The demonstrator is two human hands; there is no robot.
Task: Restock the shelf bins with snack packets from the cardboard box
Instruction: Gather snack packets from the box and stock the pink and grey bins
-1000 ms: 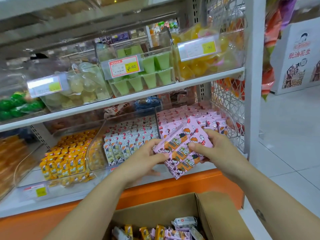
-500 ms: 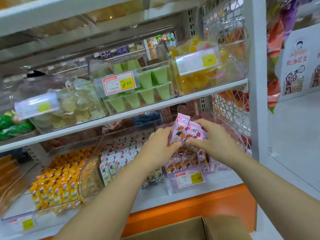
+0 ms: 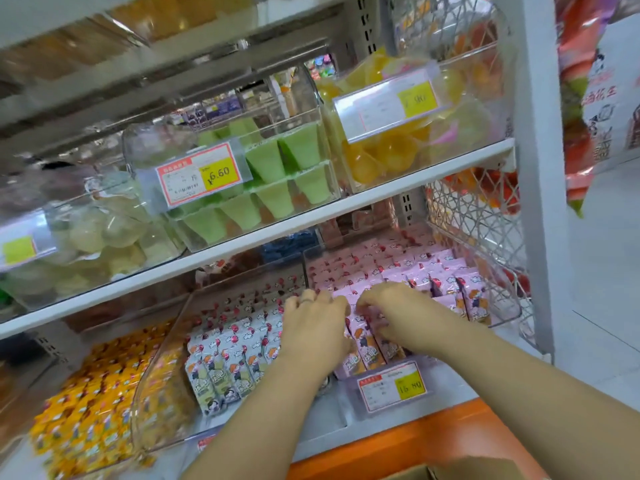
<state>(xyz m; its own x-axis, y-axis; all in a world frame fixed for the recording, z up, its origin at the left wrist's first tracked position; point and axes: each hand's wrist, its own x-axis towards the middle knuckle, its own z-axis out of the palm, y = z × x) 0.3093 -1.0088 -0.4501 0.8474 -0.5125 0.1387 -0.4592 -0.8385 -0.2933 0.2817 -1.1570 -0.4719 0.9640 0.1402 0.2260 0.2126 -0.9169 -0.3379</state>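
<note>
Pink snack packets (image 3: 412,271) fill a clear shelf bin (image 3: 504,318) on the lower shelf, right of centre. Both my hands are down in the front of this bin. My left hand (image 3: 313,327) has its fingers curled over the pink packets at the bin's left wall. My right hand (image 3: 398,315) grips the same bunch of pink packets (image 3: 363,336) from the right, fingers curled down. The packets stand upright in the bin's front row. Only a corner of the cardboard box (image 3: 450,472) shows at the bottom edge.
Left of the pink bin stand a bin of white-and-green packets (image 3: 232,362) and a bin of yellow packets (image 3: 90,400). The shelf above (image 3: 381,199) carries green jelly cups (image 3: 280,171) and orange jelly cups (image 3: 388,157). A white post (image 3: 540,168) and wire mesh (image 3: 481,220) close the right side.
My hands carried the bunch of pink packets up from in front of the shelf and lowered it into the front of the pink bin. The view moved closer.
</note>
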